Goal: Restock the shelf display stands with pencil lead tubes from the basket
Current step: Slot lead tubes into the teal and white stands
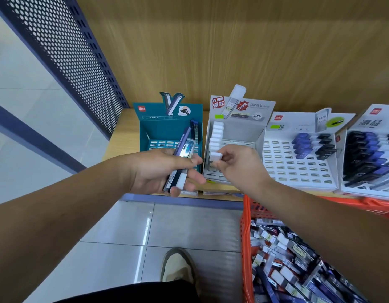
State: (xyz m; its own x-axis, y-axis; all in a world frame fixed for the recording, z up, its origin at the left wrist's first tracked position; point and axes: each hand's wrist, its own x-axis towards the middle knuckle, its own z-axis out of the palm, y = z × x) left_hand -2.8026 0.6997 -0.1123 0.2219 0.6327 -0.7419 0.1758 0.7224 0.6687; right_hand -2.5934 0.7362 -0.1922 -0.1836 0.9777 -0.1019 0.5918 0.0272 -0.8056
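Head view, single frame.

Left hand (158,169): fingers curled round a small bundle of tubes (182,149) (a purple-blue one, a clear one and a white-capped one), held slantwise in front of the teal stand (154,130). The teal stand holds one blue tube upright near its back right corner.

Right hand (241,165): thumb and fingertips pinch a white-capped tube (216,155) by its cap, at the near end of the left column of the white stand (239,130). That column already carries a row of white caps (217,132) running towards the back. Whether the pinched tube's lower end is seated in a slot I cannot tell, because the hand hides it.

The third stand (283,162), right of the white one, has blue and black tubes (311,145) clustered in its upper right. The fourth stand (375,112) is cut off at the frame edge and is packed with dark and blue tubes.

All four stands sit on the wooden shelf (121,132).

Orange basket (246,226): below the shelf edge at lower right, under the right forearm, heaped with loose tubes (283,254).

A shoe (180,267) is on the tiled floor, just left of the basket.
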